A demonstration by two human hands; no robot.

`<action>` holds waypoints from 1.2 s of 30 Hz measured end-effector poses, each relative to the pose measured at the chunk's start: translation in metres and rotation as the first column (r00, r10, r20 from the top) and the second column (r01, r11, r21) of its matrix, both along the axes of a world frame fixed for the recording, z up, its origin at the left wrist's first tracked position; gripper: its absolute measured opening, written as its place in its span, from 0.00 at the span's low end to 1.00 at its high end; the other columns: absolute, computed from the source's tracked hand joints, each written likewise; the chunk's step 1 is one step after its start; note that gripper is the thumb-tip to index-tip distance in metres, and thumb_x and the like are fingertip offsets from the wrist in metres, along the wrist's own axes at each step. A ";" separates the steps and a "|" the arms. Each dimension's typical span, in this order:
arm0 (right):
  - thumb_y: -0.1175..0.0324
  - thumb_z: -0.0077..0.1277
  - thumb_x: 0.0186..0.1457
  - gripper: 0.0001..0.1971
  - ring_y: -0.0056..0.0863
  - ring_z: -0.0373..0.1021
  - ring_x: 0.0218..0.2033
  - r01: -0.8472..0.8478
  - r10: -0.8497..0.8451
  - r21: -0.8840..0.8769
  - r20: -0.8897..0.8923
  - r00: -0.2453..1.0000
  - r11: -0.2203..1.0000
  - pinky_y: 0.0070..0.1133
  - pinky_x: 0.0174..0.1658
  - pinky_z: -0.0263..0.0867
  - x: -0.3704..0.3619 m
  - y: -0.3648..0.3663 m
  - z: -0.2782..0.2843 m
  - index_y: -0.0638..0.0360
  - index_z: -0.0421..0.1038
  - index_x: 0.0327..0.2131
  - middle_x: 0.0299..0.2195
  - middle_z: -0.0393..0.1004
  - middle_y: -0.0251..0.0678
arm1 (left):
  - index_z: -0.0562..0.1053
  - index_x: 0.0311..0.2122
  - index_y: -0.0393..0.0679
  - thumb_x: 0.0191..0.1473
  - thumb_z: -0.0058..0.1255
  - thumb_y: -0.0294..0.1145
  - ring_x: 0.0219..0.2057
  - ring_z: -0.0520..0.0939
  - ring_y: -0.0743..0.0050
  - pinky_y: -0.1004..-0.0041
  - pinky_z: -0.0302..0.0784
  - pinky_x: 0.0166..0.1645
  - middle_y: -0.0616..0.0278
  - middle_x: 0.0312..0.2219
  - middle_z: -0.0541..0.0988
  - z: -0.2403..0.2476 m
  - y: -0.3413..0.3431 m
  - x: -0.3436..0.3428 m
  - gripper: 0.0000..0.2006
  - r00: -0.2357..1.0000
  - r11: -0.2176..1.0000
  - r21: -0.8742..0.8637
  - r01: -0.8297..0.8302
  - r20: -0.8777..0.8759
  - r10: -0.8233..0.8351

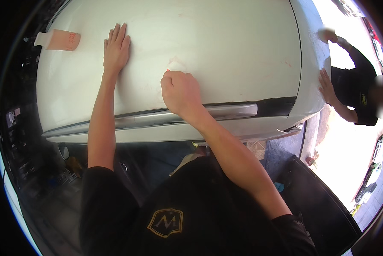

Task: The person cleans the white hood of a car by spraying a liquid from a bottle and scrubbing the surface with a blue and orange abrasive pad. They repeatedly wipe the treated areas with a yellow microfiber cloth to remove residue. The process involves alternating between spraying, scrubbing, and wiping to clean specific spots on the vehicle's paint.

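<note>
My left hand (117,49) lies flat on the white car roof (242,42), its fingers stretched out toward the far side. To its right, my right hand (181,90) is closed in a fist low over the roof. A small red bit shows at its knuckles, but what the fingers hold is hidden. Just beyond the fist is a whitish patch with a faint pinkish smear (175,61) on the paint. A translucent bottle (64,40) with pinkish liquid and red handwriting is on the roof, left of my left hand; whether it stands or lies I cannot tell.
A silver roof rail (230,112) runs along the near roof edge, in front of me. At the right, a co-worker in a black shirt (353,70) has both hands at the car's end. An open dark car door or panel (324,209) stands at the lower right.
</note>
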State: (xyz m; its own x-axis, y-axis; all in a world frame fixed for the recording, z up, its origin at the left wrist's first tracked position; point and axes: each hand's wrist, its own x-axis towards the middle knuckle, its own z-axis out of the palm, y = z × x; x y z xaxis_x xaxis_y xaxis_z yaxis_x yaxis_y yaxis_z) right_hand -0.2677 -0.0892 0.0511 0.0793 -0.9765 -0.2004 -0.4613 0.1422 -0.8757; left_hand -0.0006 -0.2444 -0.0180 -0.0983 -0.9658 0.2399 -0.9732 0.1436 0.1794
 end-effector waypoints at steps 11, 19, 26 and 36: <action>0.63 0.42 0.61 0.19 0.57 0.73 0.27 0.163 -0.169 -0.059 -0.119 0.979 0.985 0.46 0.36 0.68 -0.078 0.013 -0.020 0.63 0.76 0.21 0.25 0.77 0.55 | 0.59 0.74 0.55 0.73 0.32 0.47 0.77 0.51 0.54 0.54 0.41 0.79 0.60 0.76 0.55 0.010 0.006 -0.020 0.28 0.996 0.996 -0.022 0.089 -0.014 -0.089; 0.63 0.40 0.62 0.20 0.58 0.75 0.36 0.079 -0.041 0.143 -0.248 0.968 0.987 0.47 0.44 0.70 -0.116 0.029 0.017 0.63 0.78 0.24 0.30 0.80 0.54 | 0.60 0.74 0.57 0.73 0.30 0.47 0.77 0.52 0.58 0.56 0.43 0.79 0.63 0.75 0.57 0.007 0.023 -0.010 0.27 0.998 0.997 -0.038 0.067 -0.017 -0.068; 0.63 0.45 0.61 0.19 0.58 0.75 0.28 -0.011 0.004 -0.039 -0.190 0.982 0.999 0.46 0.37 0.70 -0.010 -0.005 -0.003 0.63 0.76 0.21 0.24 0.77 0.56 | 0.61 0.74 0.59 0.73 0.30 0.47 0.76 0.53 0.58 0.56 0.43 0.79 0.63 0.75 0.58 0.010 0.012 -0.017 0.27 0.996 0.995 -0.058 0.084 -0.008 -0.085; 0.63 0.42 0.62 0.19 0.57 0.75 0.31 -0.069 0.035 -0.084 -0.351 0.936 0.994 0.47 0.40 0.70 -0.075 0.040 -0.011 0.62 0.77 0.23 0.25 0.78 0.53 | 0.61 0.74 0.59 0.72 0.30 0.46 0.76 0.53 0.59 0.56 0.43 0.79 0.64 0.75 0.58 0.009 0.015 -0.015 0.28 0.998 0.996 -0.071 0.050 -0.034 -0.052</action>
